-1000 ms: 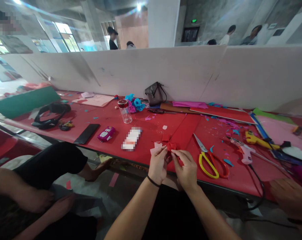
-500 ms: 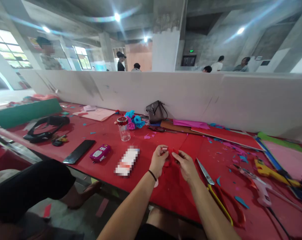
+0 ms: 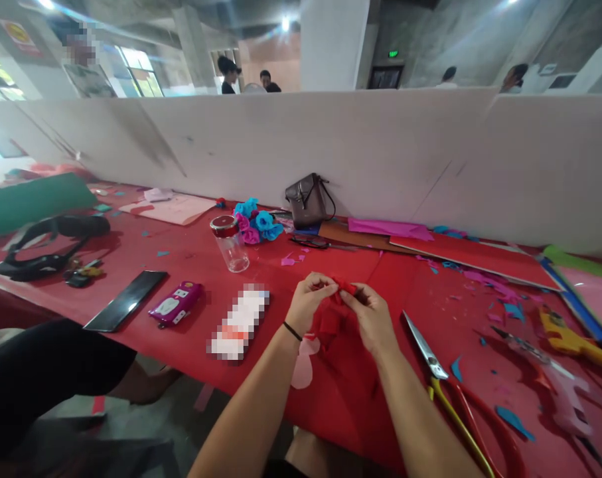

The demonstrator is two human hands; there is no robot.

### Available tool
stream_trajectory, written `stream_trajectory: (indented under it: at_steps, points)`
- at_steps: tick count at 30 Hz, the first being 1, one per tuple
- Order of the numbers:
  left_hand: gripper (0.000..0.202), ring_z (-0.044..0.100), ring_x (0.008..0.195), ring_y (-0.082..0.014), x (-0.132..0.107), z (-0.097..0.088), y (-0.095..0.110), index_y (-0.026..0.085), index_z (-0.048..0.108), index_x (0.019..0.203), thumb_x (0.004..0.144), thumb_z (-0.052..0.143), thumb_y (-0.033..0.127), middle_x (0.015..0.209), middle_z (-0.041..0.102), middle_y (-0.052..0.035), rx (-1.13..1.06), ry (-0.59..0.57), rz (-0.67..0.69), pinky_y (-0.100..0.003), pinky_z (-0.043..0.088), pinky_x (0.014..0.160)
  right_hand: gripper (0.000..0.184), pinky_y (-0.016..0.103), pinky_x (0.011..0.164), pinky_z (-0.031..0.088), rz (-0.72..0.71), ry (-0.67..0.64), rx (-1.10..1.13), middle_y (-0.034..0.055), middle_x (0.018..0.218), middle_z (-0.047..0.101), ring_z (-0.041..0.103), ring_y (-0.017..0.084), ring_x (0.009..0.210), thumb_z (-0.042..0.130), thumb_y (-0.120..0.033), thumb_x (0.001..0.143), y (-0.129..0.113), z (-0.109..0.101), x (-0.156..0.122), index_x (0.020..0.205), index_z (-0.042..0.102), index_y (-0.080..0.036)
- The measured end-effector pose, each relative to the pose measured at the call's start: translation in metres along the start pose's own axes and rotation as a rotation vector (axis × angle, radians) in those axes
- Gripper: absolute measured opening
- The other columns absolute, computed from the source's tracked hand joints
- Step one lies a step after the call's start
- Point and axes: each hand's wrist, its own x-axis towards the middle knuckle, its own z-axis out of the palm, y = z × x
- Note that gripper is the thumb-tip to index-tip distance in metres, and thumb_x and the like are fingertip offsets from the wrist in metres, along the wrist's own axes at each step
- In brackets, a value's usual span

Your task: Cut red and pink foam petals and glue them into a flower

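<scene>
My left hand [image 3: 308, 300] and my right hand [image 3: 374, 317] meet over the red table, each closed in a pinch on a gathered piece of red crepe paper [image 3: 329, 323]. The paper bunches up between the fingertips, and its loose part hangs down below them. Under my left wrist lies a pale pink paper cutout [image 3: 302, 369], partly covered by the forearm. Just right of my right forearm, large scissors [image 3: 434, 367] with yellow and red handles rest with the blades pointing away from me.
Pink [image 3: 569, 401] and yellow [image 3: 574, 342] glue guns lie at right among paper scraps. A glass jar [image 3: 235, 255], blue and pink paper flowers [image 3: 265, 224] and a brown bag [image 3: 308, 201] stand behind. Leftward are a phone [image 3: 241, 323], purple packet [image 3: 176, 305] and black slab [image 3: 127, 300].
My fingertips have come closer together, and the red paper now stands bunched between them, more of it showing below. The view has tilted down, and more of the pink cutout shows.
</scene>
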Motion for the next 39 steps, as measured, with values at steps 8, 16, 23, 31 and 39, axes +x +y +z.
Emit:
stream_trajectory:
  at_steps: [8, 16, 23, 31, 39]
  points:
    - [0.026, 0.047, 0.061, -0.0092, -0.004, -0.008, 0.005, 0.017, 0.063, 0.065, 0.057, 0.080, 0.035, 0.065, 0.059, 0.0017, 0.128, 0.038, -0.004, -0.022, 0.037, 0.060, 0.029, 0.028, 0.069, 0.047, -0.015, 0.128, 0.014, -0.0025, 0.071, 0.067, 0.058, 0.015, 0.069, 0.083, -0.037, 0.057, 0.008, -0.002, 0.004, 0.078, 0.070, -0.020]
    - [0.031, 0.049, 0.063, -0.0092, -0.002, -0.006, -0.010, 0.016, 0.056, 0.070, 0.060, 0.078, 0.036, 0.069, 0.056, 0.0026, 0.242, -0.062, -0.024, -0.023, 0.039, 0.063, 0.025, 0.029, 0.068, 0.049, 0.059, 0.011, 0.139, -0.0019, 0.072, 0.069, 0.060, 0.016, 0.068, 0.080, -0.040, 0.062, 0.010, 0.004, 0.001, 0.077, 0.070, -0.022]
    - [0.026, 0.052, 0.074, -0.0110, -0.002, -0.006, -0.012, 0.016, 0.060, 0.077, 0.062, 0.078, 0.029, 0.082, 0.058, -0.0011, 0.268, -0.023, 0.016, -0.023, 0.041, 0.068, 0.027, 0.025, 0.055, 0.043, -0.030, 0.110, -0.051, -0.0012, 0.067, 0.066, 0.055, 0.015, 0.060, 0.075, -0.042, 0.064, 0.011, -0.001, 0.004, 0.077, 0.068, -0.020]
    - [0.021, 0.045, 0.059, -0.0086, 0.003, -0.008, -0.015, 0.017, 0.057, 0.069, 0.063, 0.072, 0.031, 0.065, 0.050, 0.0042, 0.171, 0.176, 0.018, -0.021, 0.039, 0.059, 0.024, 0.027, 0.060, 0.046, -0.136, 0.147, -0.221, 0.0007, 0.067, 0.067, 0.058, 0.017, 0.062, 0.068, -0.042, 0.068, 0.012, -0.002, 0.006, 0.075, 0.067, -0.019]
    - [0.009, 0.051, 0.060, -0.0089, -0.006, 0.000, -0.013, 0.019, 0.055, 0.066, 0.071, 0.061, 0.023, 0.063, 0.055, 0.0040, 0.554, 0.306, 0.265, -0.020, 0.043, 0.063, 0.028, 0.034, 0.070, 0.049, -0.143, 0.255, -0.338, 0.0063, 0.078, 0.073, 0.065, 0.023, 0.073, 0.063, -0.043, 0.072, 0.016, -0.005, 0.006, 0.085, 0.069, -0.019]
